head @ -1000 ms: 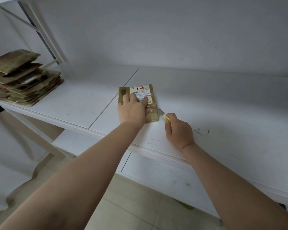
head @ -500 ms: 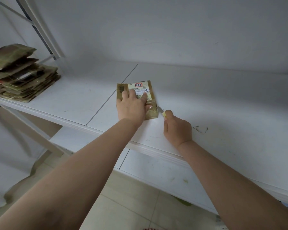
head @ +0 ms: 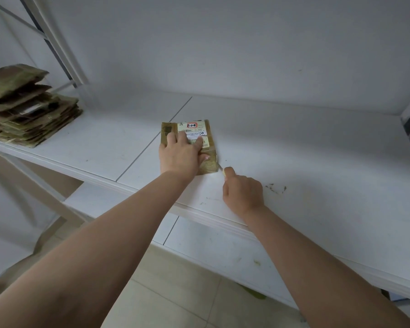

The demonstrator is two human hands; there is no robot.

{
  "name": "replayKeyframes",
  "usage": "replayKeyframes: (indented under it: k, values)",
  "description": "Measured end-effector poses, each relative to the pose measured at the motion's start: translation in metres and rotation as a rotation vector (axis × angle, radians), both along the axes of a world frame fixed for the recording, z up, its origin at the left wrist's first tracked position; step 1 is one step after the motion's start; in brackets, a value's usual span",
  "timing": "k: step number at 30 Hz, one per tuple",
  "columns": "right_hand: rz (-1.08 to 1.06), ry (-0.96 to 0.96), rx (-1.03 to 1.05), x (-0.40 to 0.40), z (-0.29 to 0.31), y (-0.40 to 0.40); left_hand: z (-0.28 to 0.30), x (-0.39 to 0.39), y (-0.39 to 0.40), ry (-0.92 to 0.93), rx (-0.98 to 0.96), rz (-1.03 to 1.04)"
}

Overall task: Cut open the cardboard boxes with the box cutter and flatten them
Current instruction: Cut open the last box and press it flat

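Observation:
A small brown cardboard box (head: pixel 207 129) with a white shipping label lies on the white shelf board (head: pixel 294 150). My left hand (head: pixel 181 153) presses flat on top of the box, fingers spread over the label. My right hand (head: pixel 243 191) is closed around a yellow-handled box cutter (head: pixel 221 170). Its short blade touches the box's near right corner. Most of the cutter is hidden inside my fist.
A stack of flattened cardboard boxes (head: pixel 26 107) sits at the far left of the shelf. A lower shelf board (head: pixel 223 252) runs beneath the front edge, with tiled floor (head: pixel 180 299) below. A metal upright (head: pixel 55 41) stands at the back left. Small dark scraps (head: pixel 276 188) lie right of my right hand.
My right hand with the cutter has shifted slightly back toward me along the box's right side. The left hand still presses on the box.

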State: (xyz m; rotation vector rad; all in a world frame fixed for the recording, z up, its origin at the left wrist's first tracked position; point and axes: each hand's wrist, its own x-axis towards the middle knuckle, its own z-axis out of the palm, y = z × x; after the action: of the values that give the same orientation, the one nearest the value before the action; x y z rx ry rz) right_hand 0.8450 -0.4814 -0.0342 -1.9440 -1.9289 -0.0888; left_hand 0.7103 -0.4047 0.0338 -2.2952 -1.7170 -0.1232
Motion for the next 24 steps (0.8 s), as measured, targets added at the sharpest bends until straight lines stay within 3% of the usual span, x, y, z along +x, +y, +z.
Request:
replayKeyframes:
  k: [3, 13, 20, 24]
  values:
    - [-0.001, -0.050, -0.088, 0.001, 0.000, -0.003, 0.005, -0.002, 0.003, -0.037, -0.029, 0.007]
    - [-0.219, 0.330, 0.104, 0.011, 0.000, -0.003, 0.016, 0.028, -0.008, -0.212, -0.113, 0.162]
    - [-0.312, 0.532, 0.162, 0.015, 0.001, -0.007, 0.014, -0.038, -0.008, -0.472, -0.320, -0.278]
    - [-0.210, 0.564, 0.230, 0.012, 0.002, -0.009, 0.009, -0.063, -0.013, -0.372, -0.312, -0.318]
